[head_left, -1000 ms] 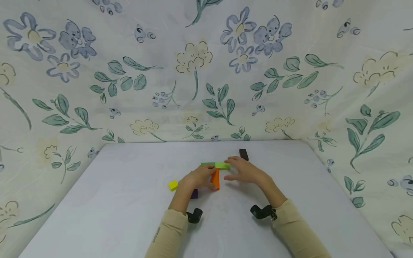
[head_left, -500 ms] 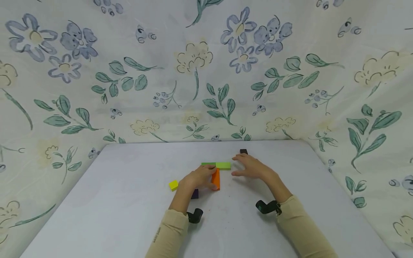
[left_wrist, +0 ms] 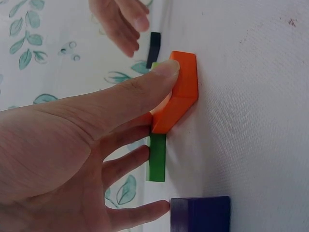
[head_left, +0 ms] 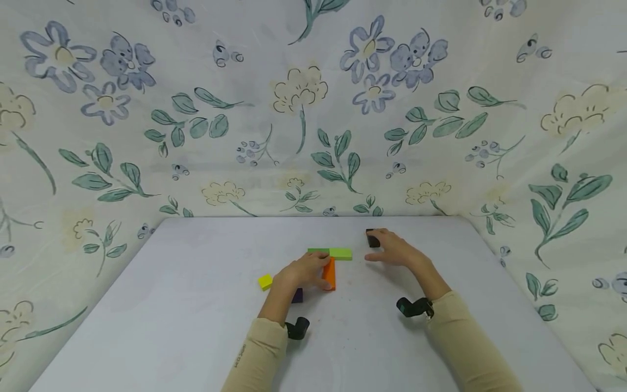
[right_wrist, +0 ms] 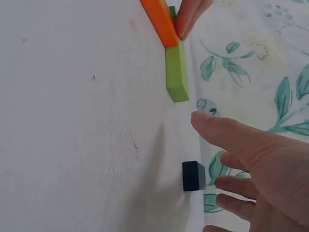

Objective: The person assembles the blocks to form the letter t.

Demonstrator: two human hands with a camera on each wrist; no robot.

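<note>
My left hand (head_left: pixel 305 270) pinches an orange block (left_wrist: pixel 186 79), its thumb on the near end and a fingertip at the far end. The orange block stretches from there to a light green block (head_left: pixel 340 253) and a darker green block (left_wrist: pixel 157 157), which lie end to end in a row. A dark purple-blue block (left_wrist: pixel 205 214) is beside my left little finger, partly hidden under the hand in the head view. My right hand (head_left: pixel 393 249) hovers with fingers spread by a black block (right_wrist: pixel 193 176), holding nothing; its fingertips overlap the block in the head view.
A yellow block (head_left: pixel 265 282) lies left of my left wrist. The white table (head_left: pixel 171 326) ends at a floral curtain (head_left: pixel 274 130) at the back and sides. A dark wrist camera (head_left: pixel 413 307) sticks inward from the right sleeve, another (head_left: pixel 297 328) from the left.
My right hand has moved away from the light green block, rightward and slightly back to the black block. My left hand stays on the orange block. The head view has shifted slightly.
</note>
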